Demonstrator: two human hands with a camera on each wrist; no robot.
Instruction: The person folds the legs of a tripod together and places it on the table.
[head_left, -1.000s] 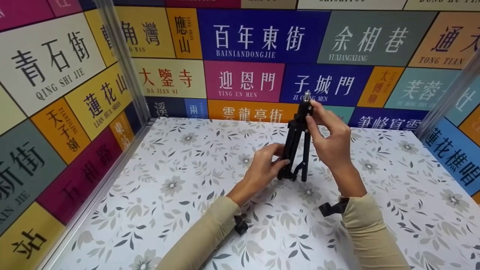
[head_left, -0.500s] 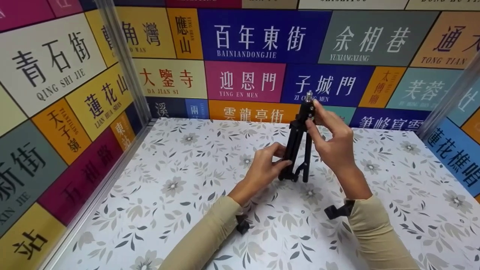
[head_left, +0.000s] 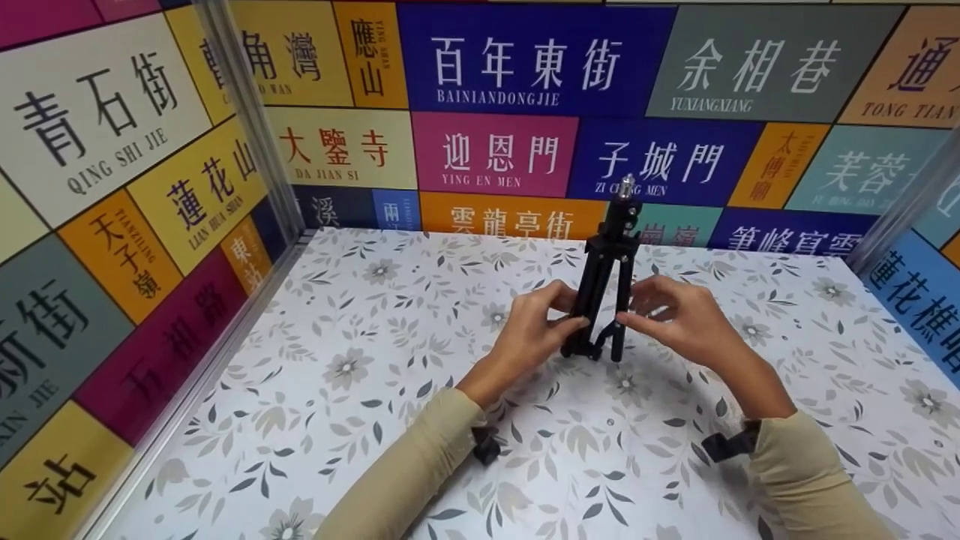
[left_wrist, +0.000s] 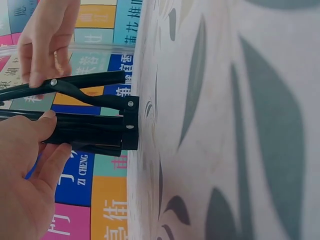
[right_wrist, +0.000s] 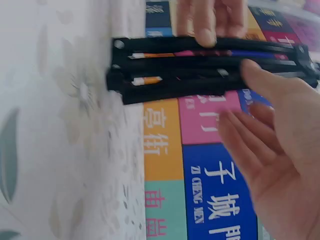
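We record a black tripod (head_left: 595, 275) with a silver tip (head_left: 625, 187); a white tabletop (head_left: 427, 330) bearing grey floral and leaf patterning; plain beige sleeves (head_left: 409, 469); and wall panels (head_left: 495, 156) in blue, pink, orange, yellow and grey

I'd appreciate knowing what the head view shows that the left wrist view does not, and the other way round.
Only the head view: the silver top fitting and tan sleeves.
Only the left wrist view: two clear silver rivets on the bottom bracket, too small to make out clearly from the head.
Both: the left hand, right hand, black tripod, patterned table and sign wall.
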